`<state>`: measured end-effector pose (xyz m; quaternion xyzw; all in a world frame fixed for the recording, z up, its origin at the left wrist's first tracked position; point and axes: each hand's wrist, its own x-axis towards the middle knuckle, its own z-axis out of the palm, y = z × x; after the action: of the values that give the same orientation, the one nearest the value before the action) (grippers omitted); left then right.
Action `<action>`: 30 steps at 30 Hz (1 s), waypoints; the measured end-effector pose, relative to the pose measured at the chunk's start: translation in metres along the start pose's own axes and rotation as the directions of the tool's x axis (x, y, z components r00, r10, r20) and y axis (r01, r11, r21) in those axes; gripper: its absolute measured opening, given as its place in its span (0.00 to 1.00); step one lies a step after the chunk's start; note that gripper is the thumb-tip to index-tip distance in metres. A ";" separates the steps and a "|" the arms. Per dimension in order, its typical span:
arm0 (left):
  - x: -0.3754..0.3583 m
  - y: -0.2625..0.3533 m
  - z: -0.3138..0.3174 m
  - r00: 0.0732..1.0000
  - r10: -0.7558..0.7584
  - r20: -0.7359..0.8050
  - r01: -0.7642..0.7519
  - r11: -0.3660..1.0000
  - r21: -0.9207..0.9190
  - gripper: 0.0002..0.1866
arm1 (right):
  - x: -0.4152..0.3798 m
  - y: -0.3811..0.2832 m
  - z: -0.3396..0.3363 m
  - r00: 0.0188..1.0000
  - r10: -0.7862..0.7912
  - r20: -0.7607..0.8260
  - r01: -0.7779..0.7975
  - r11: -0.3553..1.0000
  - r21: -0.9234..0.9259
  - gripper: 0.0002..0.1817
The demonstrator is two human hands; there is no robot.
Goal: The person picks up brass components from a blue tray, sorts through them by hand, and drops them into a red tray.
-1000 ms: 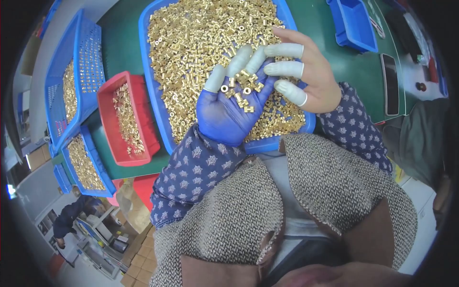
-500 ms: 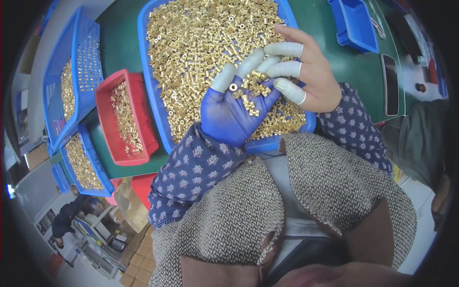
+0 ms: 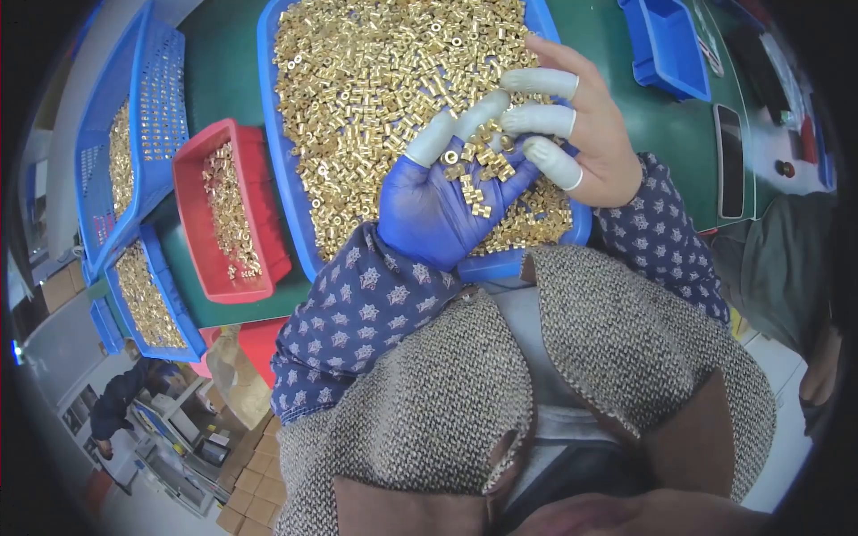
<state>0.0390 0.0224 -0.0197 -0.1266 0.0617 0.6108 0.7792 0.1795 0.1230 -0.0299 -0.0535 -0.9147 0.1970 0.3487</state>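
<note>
Green counter point(image 3: 223, 71) carrying blue tray point(image 3: 290, 179) of brass inserts point(image 3: 375, 80); left hand point(image 3: 438, 210) cupped open, cradling a few inserts for inspection; right hand point(image 3: 581, 134) fingers point(image 3: 545, 82), loosely spread, touch them.

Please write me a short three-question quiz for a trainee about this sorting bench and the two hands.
1. True or false: the left hand wears a blue glove and lies palm up with brass parts on it.
2. Which bin lies directly under both hands? A) red bin B) large blue tray C) blue basket
3. What covers the fingers of the right hand?

Key
1. True.
2. B, the large blue tray; the red bin sits beside it.
3. White finger cots.
</note>
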 end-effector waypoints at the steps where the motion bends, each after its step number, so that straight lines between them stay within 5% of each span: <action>1: 0.000 0.001 -0.004 0.998 -0.018 0.066 0.023 0.997 -0.069 0.20 | 0.000 0.000 -0.001 1.000 0.003 -0.003 -0.003 1.000 0.001 0.12; 2: -0.001 0.003 -0.009 0.990 -0.032 0.134 0.050 0.989 -0.136 0.27 | 0.000 0.001 -0.001 1.000 0.006 -0.007 -0.006 1.000 0.001 0.13; 5: -0.003 0.001 0.007 0.998 -0.006 -0.056 0.004 1.000 -0.022 0.17 | -0.002 0.001 0.000 0.999 0.021 -0.041 -0.022 0.999 -0.024 0.12; 11: -0.001 0.000 0.008 0.998 -0.009 -0.057 0.012 0.998 0.058 0.11 | -0.001 0.004 -0.004 0.991 -0.130 0.016 0.127 0.987 0.102 0.12; 14: -0.001 0.002 -0.004 0.998 -0.055 -0.017 0.052 0.991 -0.125 0.09 | 0.001 -0.001 -0.003 0.997 -0.078 0.020 0.076 0.994 0.083 0.11; 16: 0.000 0.003 -0.002 0.999 -0.036 0.020 0.037 0.998 -0.056 0.09 | -0.001 0.001 -0.002 0.998 -0.061 -0.029 0.062 0.997 0.042 0.10; 20: -0.004 0.009 -0.003 0.996 -0.070 0.058 0.077 0.988 -0.135 0.17 | -0.003 0.000 -0.001 0.997 0.017 -0.079 -0.020 0.999 -0.040 0.07; 23: -0.004 0.006 0.000 0.998 -0.024 -0.054 0.017 0.993 -0.117 0.21 | -0.003 0.001 -0.001 0.994 0.044 -0.103 -0.048 0.998 -0.034 0.07; 26: -0.004 0.002 0.012 0.993 0.029 -0.116 -0.022 0.998 0.054 0.11 | -0.002 0.001 -0.003 0.994 0.007 -0.107 -0.011 0.999 -0.042 0.11; 29: -0.004 0.012 -0.007 0.978 -0.173 0.118 0.200 0.937 -0.286 0.20 | -0.003 0.000 -0.002 0.997 -0.002 -0.082 0.000 1.000 -0.018 0.12; 30: -0.004 0.009 -0.003 0.987 -0.141 0.072 0.154 0.958 -0.242 0.20 | -0.004 0.001 -0.001 0.997 0.012 -0.079 -0.015 0.999 -0.032 0.12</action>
<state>0.0296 0.0199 -0.0228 -0.2103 -0.0457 0.5571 0.8021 0.1825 0.1230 -0.0320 -0.0730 -0.9030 0.1822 0.3822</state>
